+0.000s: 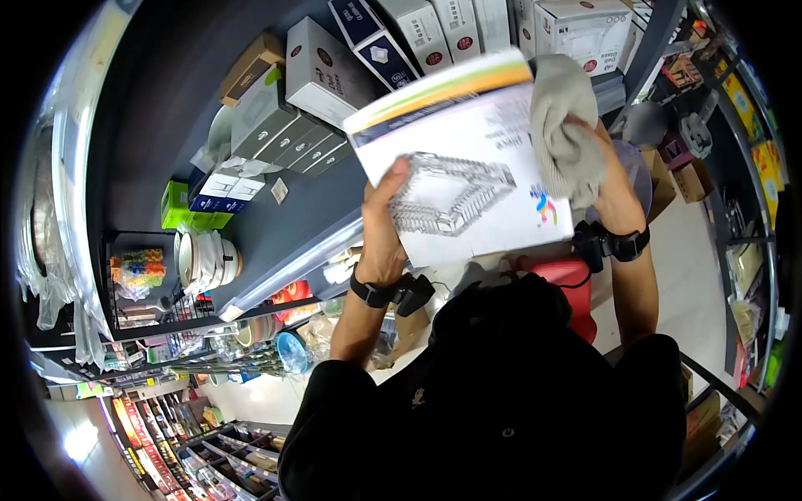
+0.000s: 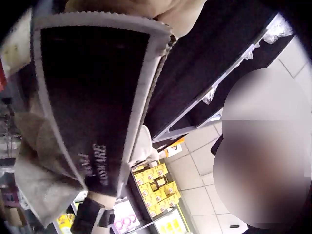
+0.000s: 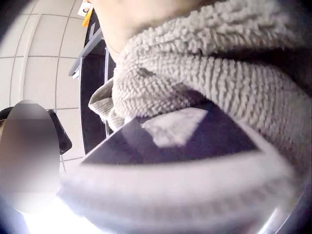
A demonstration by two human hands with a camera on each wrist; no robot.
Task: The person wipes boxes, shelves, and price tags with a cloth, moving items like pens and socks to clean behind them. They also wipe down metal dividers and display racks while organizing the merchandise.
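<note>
Left hand (image 1: 383,230) grips the white box (image 1: 468,159) by its lower edge, thumb curled onto the face, bracing it just in front of the shelf (image 1: 280,234) so the right hand (image 1: 603,182), fingers closed round a bunched grey cloth (image 1: 564,117), can press on the box's upper corner.

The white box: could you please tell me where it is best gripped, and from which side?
Probably the box at its left edge, from the left, as the left hand does: thumb on the printed face, fingers presumably behind. It is broad and flat, so a pinch across its thin depth holds it, leaving the face free for the cloth in the right hand.
</note>
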